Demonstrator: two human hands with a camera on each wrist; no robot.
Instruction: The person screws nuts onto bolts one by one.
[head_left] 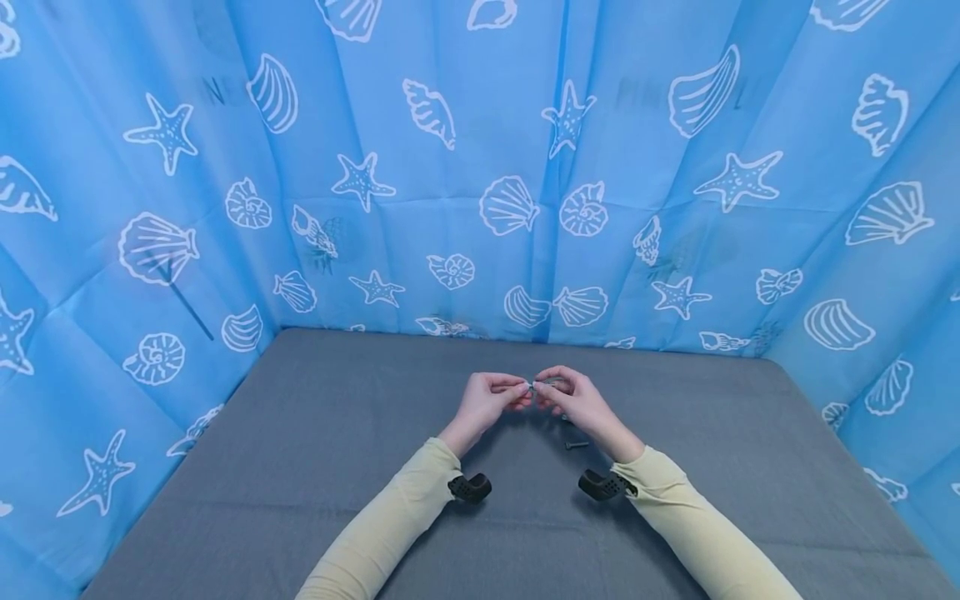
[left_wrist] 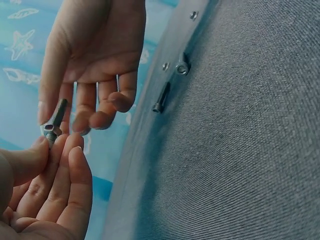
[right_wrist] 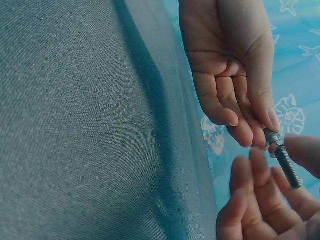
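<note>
My left hand (head_left: 482, 405) pinches the head end of a small metal bolt (right_wrist: 289, 167) between thumb and fingers. A hex nut (left_wrist: 50, 128) sits on the bolt close to its head, and the bare thread points towards my right palm. My right hand (head_left: 588, 408) meets the left over the table, its thumb and index finger on either side of the nut, thumb tip right at it. The other fingers of my right hand are loosely curled below.
On the grey cloth-covered table (head_left: 337, 467) lie a dark socket-head bolt (left_wrist: 160, 98), a second bolt (left_wrist: 182, 66) and two small nuts, one nut (left_wrist: 165, 66) beside the bolts and another nut (left_wrist: 194, 15) farther off. A blue shell-patterned curtain (head_left: 450, 167) surrounds the table's back and sides.
</note>
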